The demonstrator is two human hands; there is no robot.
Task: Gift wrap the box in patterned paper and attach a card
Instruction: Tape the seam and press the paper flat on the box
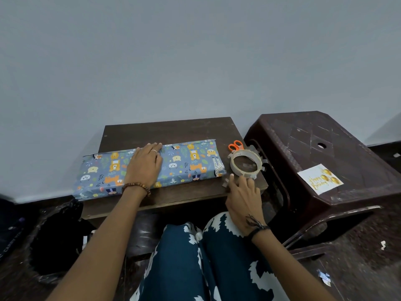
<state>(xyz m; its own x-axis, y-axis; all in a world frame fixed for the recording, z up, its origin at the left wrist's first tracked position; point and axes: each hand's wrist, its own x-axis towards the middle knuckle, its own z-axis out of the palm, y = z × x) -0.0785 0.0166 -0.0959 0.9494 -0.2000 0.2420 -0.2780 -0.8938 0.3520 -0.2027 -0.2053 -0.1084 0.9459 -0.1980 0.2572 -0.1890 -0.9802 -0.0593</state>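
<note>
A long flat box point(186, 164) wrapped in blue animal-print paper lies across the small dark wooden table point(169, 131). My left hand point(145, 165) rests flat on its top, fingers reaching the far edge. To the right of the box a roll of clear tape point(245, 162) stands with several cut strips stuck around its rim. My right hand point(243, 192) is at the table's right front corner, its fingers pinching a tape strip at the roll's near edge. A white "Happy Birthday" card point(320, 182) with gold balloons lies on the brown plastic stool point(325, 148).
Orange-handled scissors point(236, 146) lie behind the tape roll at the table's right edge. A black bag point(58, 237) sits on the floor at the left. My knees in blue-and-white trousers point(195, 257) are below the table. A plain wall rises behind.
</note>
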